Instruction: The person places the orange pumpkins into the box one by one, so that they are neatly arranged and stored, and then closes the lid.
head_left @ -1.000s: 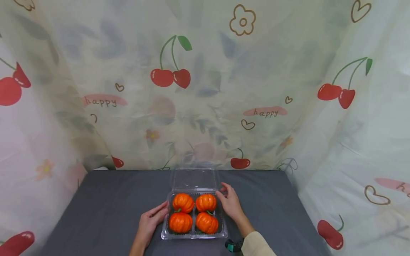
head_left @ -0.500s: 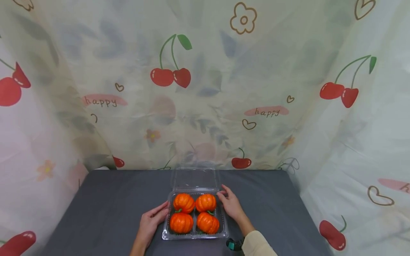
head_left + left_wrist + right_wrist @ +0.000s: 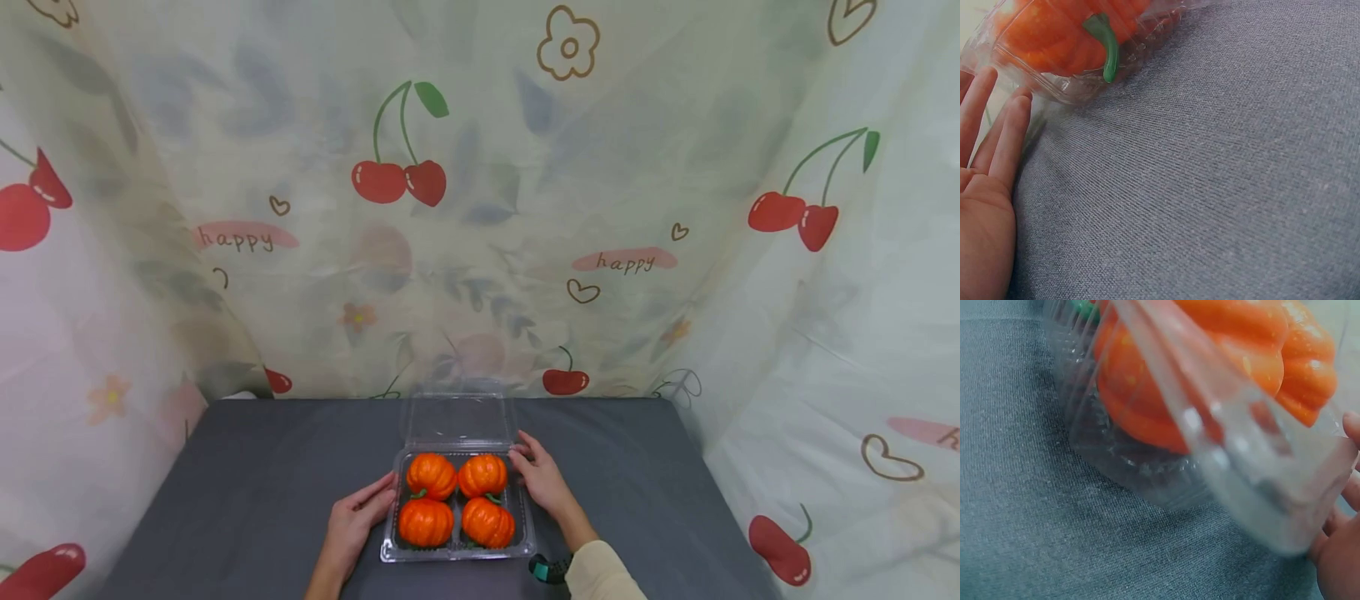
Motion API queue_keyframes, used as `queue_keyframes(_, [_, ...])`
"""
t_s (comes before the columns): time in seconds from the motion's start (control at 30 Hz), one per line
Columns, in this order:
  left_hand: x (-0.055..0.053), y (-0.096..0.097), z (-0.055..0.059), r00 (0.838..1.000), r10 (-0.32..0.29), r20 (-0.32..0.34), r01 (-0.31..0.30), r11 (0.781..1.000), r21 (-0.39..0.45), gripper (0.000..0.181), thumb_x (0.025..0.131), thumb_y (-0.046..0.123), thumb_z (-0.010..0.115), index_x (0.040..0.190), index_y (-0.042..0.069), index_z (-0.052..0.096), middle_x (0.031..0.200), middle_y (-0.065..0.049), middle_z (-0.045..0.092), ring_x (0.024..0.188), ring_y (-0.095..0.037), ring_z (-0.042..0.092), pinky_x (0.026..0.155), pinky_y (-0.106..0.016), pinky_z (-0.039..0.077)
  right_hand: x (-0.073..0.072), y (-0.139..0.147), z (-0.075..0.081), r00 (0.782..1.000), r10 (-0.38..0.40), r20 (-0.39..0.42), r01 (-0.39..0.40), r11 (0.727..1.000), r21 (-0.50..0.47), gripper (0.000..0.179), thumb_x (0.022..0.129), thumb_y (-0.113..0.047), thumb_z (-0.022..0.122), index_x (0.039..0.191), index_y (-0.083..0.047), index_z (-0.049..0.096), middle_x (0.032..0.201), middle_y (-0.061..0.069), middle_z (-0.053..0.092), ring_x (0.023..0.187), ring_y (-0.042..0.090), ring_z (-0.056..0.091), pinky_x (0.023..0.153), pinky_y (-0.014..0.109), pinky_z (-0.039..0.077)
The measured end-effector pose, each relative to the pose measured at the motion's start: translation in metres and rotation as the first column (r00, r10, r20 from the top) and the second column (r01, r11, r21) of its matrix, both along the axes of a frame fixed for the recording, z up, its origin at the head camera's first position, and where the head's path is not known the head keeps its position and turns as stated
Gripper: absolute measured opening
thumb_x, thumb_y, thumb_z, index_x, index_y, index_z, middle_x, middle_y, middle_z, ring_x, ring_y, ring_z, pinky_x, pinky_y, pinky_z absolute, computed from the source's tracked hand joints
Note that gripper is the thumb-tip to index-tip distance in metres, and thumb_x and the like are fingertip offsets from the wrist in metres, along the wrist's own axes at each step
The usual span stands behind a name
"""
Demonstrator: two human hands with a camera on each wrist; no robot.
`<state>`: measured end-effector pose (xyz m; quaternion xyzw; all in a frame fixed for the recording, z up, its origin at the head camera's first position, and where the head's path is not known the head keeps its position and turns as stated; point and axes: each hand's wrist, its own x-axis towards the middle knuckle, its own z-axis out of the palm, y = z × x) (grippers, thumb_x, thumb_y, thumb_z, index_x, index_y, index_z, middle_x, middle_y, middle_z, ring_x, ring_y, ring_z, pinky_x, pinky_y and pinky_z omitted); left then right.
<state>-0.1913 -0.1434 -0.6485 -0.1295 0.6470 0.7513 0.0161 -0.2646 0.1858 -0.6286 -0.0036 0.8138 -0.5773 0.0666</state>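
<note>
A clear plastic clamshell box (image 3: 457,552) lies on the table, its lid (image 3: 459,421) folded back at the far side. Inside sit several small orange toy pumpkins (image 3: 426,523) with green stems, in two rows. My left hand (image 3: 352,521) is at the box's left side, fingers straight and touching the wall. The left wrist view shows those fingers (image 3: 1007,144) beside the clear wall, with one pumpkin (image 3: 1054,37) behind it. At the far right corner, by the hinge, my right hand (image 3: 545,482) touches the rim. In the right wrist view its fingers (image 3: 1352,490) meet the plastic corner.
A dark grey cloth covers the table (image 3: 285,467). A printed curtain (image 3: 480,250) with cherries and hearts hangs behind and on both sides. A dark band with a green patch (image 3: 550,570) is on the right wrist, beside a cream sleeve (image 3: 600,575).
The box, pumpkins and both hands appear shifted very slightly to the right, along with parts of the background. The hands keep their places at the box.
</note>
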Motion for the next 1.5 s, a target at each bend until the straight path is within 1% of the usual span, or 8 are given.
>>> queue_keyframes(0.1, [0.000, 0.000, -0.001, 1.000, 0.006, 0.008, -0.006, 1.000, -0.002, 0.051, 0.085, 0.021, 0.083, 0.131, 0.004, 0.069, 0.120, -0.006, 0.076, 0.100, -0.002, 0.073, 0.083, -0.019, 0.061, 0.001, -0.002, -0.002, 1.000, -0.010, -0.002, 0.010, 1.000, -0.023, 0.057, 0.105, -0.022, 0.058, 0.154, -0.002, 0.039, 0.141, 0.026, 0.058, 0.106, 0.031, 0.071, 0.075, 0.031, 0.059])
queue_keyframes(0.33, [0.000, 0.000, 0.000, 1.000, 0.012, 0.014, -0.012, 1.000, -0.009, 0.052, 0.085, 0.022, 0.084, 0.131, 0.005, 0.069, 0.121, -0.007, 0.075, 0.100, -0.001, 0.073, 0.082, -0.020, 0.061, 0.000, -0.004, -0.006, 1.000, -0.013, -0.023, 0.011, 0.999, -0.051, 0.056, 0.105, -0.014, 0.055, 0.154, 0.004, 0.035, 0.143, 0.033, 0.054, 0.107, 0.041, 0.069, 0.077, 0.040, 0.060])
queue_keyframes(0.57, [0.000, 0.000, -0.001, 1.000, 0.005, 0.005, -0.005, 1.000, 0.007, 0.051, 0.086, 0.021, 0.083, 0.131, 0.003, 0.069, 0.121, -0.008, 0.075, 0.100, -0.002, 0.074, 0.083, -0.021, 0.061, 0.003, -0.002, 0.005, 1.000, -0.011, -0.011, 0.010, 0.996, -0.086, 0.057, 0.104, -0.016, 0.058, 0.155, -0.001, 0.037, 0.143, 0.029, 0.056, 0.106, 0.036, 0.070, 0.077, 0.038, 0.061])
queue_keyframes(0.7, [-0.001, 0.000, -0.001, 1.000, 0.007, 0.005, -0.007, 1.000, 0.008, 0.051, 0.086, 0.021, 0.083, 0.131, 0.003, 0.069, 0.122, -0.008, 0.075, 0.100, -0.003, 0.074, 0.083, -0.022, 0.062, 0.003, -0.002, 0.008, 1.000, -0.008, -0.010, 0.007, 0.994, -0.109, 0.057, 0.104, -0.015, 0.059, 0.155, -0.003, 0.037, 0.145, 0.028, 0.055, 0.107, 0.035, 0.070, 0.077, 0.038, 0.061])
queue_keyframes(1.07, [-0.001, 0.000, -0.002, 1.000, 0.005, -0.001, -0.005, 1.000, -0.007, 0.050, 0.086, 0.021, 0.083, 0.130, 0.003, 0.069, 0.122, -0.009, 0.075, 0.099, -0.003, 0.074, 0.082, -0.021, 0.061, 0.003, -0.003, 0.005, 1.000, -0.014, -0.020, 0.012, 0.991, -0.131, 0.059, 0.103, -0.013, 0.059, 0.156, -0.003, 0.035, 0.147, 0.028, 0.054, 0.107, 0.033, 0.070, 0.075, 0.036, 0.061])
queue_keyframes(1.2, [0.000, 0.000, -0.002, 1.000, 0.004, 0.005, -0.004, 1.000, -0.003, 0.050, 0.086, 0.019, 0.083, 0.130, 0.002, 0.069, 0.121, -0.009, 0.075, 0.099, -0.003, 0.074, 0.082, -0.021, 0.061, 0.003, -0.003, 0.005, 1.000, -0.017, -0.008, 0.016, 0.989, -0.146, 0.060, 0.103, -0.010, 0.059, 0.157, -0.005, 0.035, 0.148, 0.028, 0.053, 0.107, 0.032, 0.070, 0.076, 0.036, 0.061])
queue_keyframes(1.4, [-0.001, 0.000, -0.002, 1.000, 0.003, -0.004, -0.003, 1.000, 0.004, 0.050, 0.085, 0.019, 0.083, 0.130, 0.002, 0.069, 0.121, -0.009, 0.075, 0.098, -0.004, 0.075, 0.082, -0.022, 0.062, 0.001, -0.002, 0.005, 1.000, -0.023, -0.013, 0.021, 0.988, -0.154, 0.061, 0.102, -0.009, 0.060, 0.157, -0.007, 0.035, 0.147, 0.025, 0.055, 0.103, 0.026, 0.071, 0.077, 0.038, 0.061])
queue_keyframes(1.5, [0.000, -0.001, -0.002, 1.000, 0.001, -0.015, -0.001, 1.000, 0.009, 0.050, 0.086, 0.019, 0.082, 0.130, 0.001, 0.069, 0.119, -0.007, 0.076, 0.098, -0.005, 0.075, 0.082, -0.022, 0.062, 0.001, -0.004, 0.005, 0.999, -0.033, -0.024, 0.029, 0.985, -0.170, 0.060, 0.102, -0.008, 0.060, 0.156, -0.007, 0.036, 0.146, 0.026, 0.056, 0.102, 0.028, 0.071, 0.077, 0.040, 0.061])
